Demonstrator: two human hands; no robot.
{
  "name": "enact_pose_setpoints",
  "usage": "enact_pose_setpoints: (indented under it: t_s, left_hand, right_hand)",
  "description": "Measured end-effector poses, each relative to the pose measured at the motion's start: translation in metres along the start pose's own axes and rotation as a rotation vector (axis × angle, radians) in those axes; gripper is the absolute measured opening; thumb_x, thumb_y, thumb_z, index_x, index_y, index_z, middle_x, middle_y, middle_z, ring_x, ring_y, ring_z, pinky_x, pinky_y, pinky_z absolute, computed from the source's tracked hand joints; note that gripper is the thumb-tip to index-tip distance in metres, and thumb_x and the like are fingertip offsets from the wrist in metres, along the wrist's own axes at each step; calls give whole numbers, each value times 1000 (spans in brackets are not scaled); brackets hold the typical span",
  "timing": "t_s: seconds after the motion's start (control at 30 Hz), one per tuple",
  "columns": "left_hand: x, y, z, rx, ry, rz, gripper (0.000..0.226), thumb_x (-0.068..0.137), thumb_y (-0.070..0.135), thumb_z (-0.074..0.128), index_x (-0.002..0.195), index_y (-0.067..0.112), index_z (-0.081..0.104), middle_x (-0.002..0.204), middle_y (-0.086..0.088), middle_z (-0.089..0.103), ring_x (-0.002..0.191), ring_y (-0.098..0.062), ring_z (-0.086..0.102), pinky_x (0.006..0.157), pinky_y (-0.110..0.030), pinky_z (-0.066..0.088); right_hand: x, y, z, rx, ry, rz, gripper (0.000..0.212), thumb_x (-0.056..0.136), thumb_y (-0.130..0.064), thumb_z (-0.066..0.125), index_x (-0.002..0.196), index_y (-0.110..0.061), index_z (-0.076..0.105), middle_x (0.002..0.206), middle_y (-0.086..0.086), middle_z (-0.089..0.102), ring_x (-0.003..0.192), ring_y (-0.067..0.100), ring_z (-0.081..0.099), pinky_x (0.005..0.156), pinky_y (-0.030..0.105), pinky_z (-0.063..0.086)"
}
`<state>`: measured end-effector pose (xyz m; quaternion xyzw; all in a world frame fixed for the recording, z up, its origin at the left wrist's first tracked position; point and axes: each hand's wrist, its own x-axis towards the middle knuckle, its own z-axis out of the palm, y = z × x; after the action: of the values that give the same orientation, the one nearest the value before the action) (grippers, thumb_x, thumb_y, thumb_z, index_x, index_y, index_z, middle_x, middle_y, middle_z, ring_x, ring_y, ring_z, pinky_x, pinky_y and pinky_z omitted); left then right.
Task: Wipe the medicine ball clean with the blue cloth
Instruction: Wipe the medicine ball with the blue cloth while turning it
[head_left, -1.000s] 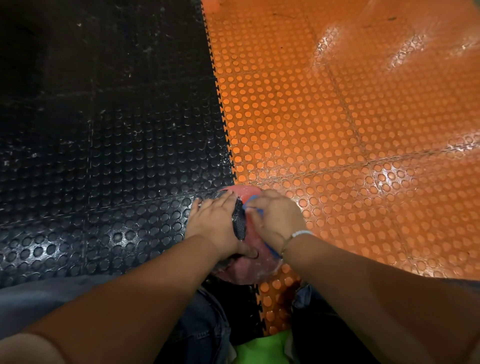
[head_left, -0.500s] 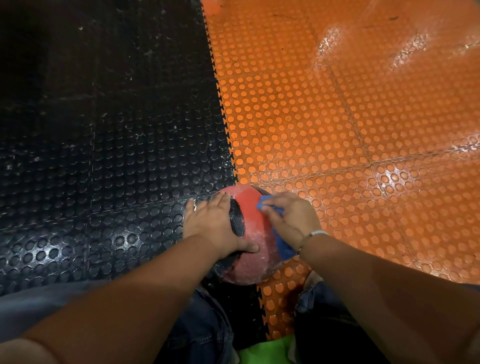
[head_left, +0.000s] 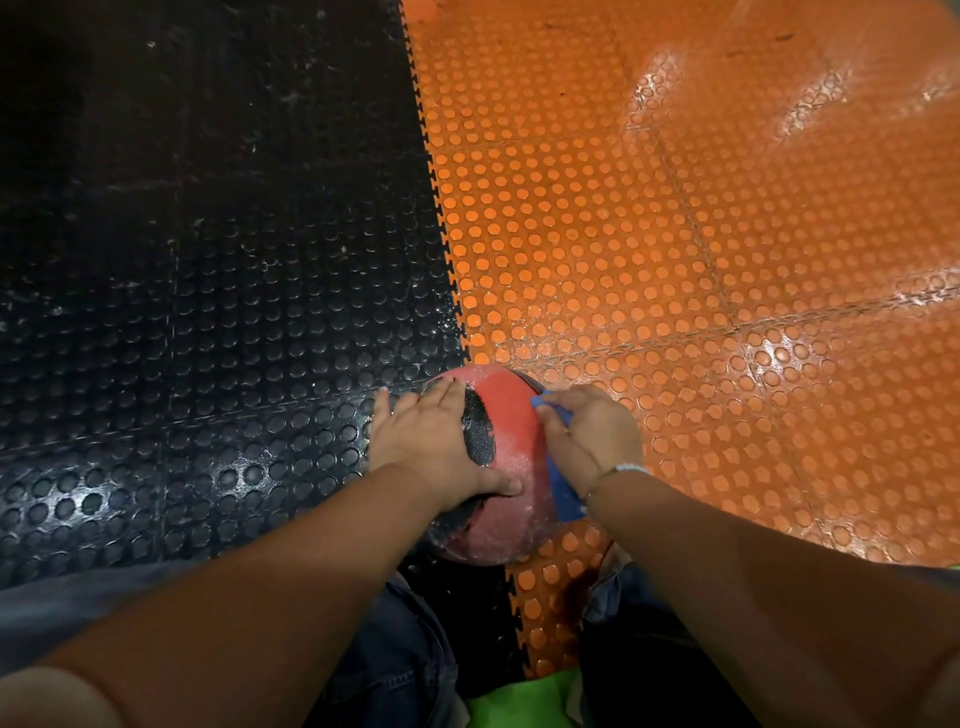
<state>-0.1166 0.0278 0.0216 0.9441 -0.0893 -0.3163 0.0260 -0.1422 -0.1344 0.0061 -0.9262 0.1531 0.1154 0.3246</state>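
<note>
mid-wipe | steadies medicine ball (head_left: 506, 410) with splayed left hand (head_left: 431, 441) | grips blue cloth (head_left: 563, 493) in right hand (head_left: 592, 436) | whitish film (head_left: 519, 462) left to clear

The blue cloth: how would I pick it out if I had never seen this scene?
Where the black mat meets the orange mat sits a red-and-black medicine ball. The blue cloth lies against its right side under the right hand, the only bright blue thing there.
</note>
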Motion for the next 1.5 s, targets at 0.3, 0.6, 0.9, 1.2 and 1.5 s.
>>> enact_pose_setpoints:
  t_s: [0.3, 0.6, 0.9, 1.2, 1.5]
  left_hand:
    - [15, -1, -10, 26, -17, 105, 117, 51, 90, 55, 146, 51, -1, 160, 7, 7, 143, -26, 19, 117, -50, -6]
    - [22, -17, -16, -5, -40, 42, 118, 49, 90, 57, 146, 52, 2, 159, 11, 9, 144, -22, 20, 117, -52, -2]
    - [20, -10, -9, -51, 4, 10, 118, 49, 92, 53, 147, 49, 4, 159, 7, 15, 142, -26, 23, 116, -51, 3]
    - [19, -12, -10, -79, -11, -6, 116, 52, 89, 56, 147, 49, 5, 159, 8, 14, 142, -26, 23, 116, -51, 4]
    - [17, -12, -9, -113, -8, -25, 115, 52, 90, 56, 147, 50, 5, 159, 8, 14, 142, -27, 23, 116, -51, 8]
  right_hand:
    - [17, -13, -6, -14, -54, -66, 23, 91, -36, 55, 107, -28, 69, 112, -7, 60, 92, 8, 51, 91, 22, 41]
    - [12, -18, -9, -173, -86, -258, 24, 93, -34, 52, 109, -28, 68, 113, -11, 60, 95, 7, 52, 92, 26, 44]
    - [16, -30, -2, -228, -103, -225, 26, 94, -34, 49, 112, -29, 67, 114, -8, 59, 102, 12, 55, 87, 24, 43]
    - [12, -29, -3, -237, -103, -275, 26, 94, -33, 48, 112, -30, 67, 116, -11, 59, 104, 10, 53, 89, 23, 41]
    - [10, -25, -3, -219, -102, -254, 25, 94, -33, 49, 110, -30, 67, 117, -10, 59, 103, 10, 53, 92, 26, 43]
